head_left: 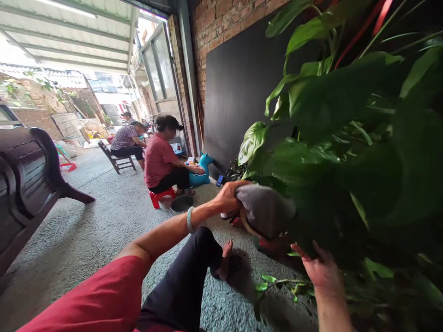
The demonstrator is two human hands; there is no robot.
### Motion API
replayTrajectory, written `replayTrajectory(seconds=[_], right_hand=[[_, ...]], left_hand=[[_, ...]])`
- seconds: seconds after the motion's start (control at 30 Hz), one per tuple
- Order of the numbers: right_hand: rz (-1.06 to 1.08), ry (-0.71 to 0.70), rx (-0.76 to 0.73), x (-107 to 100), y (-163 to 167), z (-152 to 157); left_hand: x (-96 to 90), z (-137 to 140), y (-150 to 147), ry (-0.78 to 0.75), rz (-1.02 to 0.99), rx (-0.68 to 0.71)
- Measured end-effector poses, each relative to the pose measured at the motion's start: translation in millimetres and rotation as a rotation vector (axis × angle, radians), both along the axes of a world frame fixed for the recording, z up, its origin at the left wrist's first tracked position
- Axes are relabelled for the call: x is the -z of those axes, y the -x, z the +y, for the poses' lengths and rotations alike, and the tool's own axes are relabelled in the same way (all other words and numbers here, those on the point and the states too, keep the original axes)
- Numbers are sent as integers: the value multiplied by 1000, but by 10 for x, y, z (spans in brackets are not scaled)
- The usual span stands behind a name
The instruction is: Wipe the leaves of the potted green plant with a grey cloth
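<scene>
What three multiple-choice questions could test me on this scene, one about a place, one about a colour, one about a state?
1. Where is the grey cloth?
A. on the bench
B. against the big plant's leaves
C. in the metal bowl

2. What colour is the stool under the nearest seated person?
A. red
B. white
C. yellow

3. How is the right hand?
A. clenched on a stem
B. open, fingers spread
C. out of view

Answers: B, the left hand holds the cloth at the plant; A, the stool is red; B, the right hand is open below the leaves.
</scene>
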State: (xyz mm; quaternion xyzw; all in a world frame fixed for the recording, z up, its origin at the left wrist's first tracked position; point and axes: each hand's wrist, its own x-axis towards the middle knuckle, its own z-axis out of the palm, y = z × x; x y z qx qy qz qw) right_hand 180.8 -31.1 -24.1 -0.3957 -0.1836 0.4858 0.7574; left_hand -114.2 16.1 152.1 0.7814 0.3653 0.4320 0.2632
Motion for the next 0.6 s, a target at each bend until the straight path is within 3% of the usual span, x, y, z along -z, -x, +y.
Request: replayTrajectory(seconds=[0.1,0.17,0.27,0.37,0.43,0.5,0.6], right_hand=[[50,52,-53,35,-42,38],[58,44,-74,48,-38,50],[40,36,-58,78,-3,60],[43,59,-22,125,-13,58],[60,62,-40,139,-63,39],[77,56,-66,125,-130,9],[108,50,-63,65,-203,-27]], left_hand=[[-308,189,14,-275,-176,-129],[-331,349,-95,-316,-183,-185],[39,427,-232,-80,58,-187],[509,262,-151,98,316,-80],[596,120,-4,135,326,-2],[435,42,137,75,214,11],[-51,124,231,-179,-23,-91]])
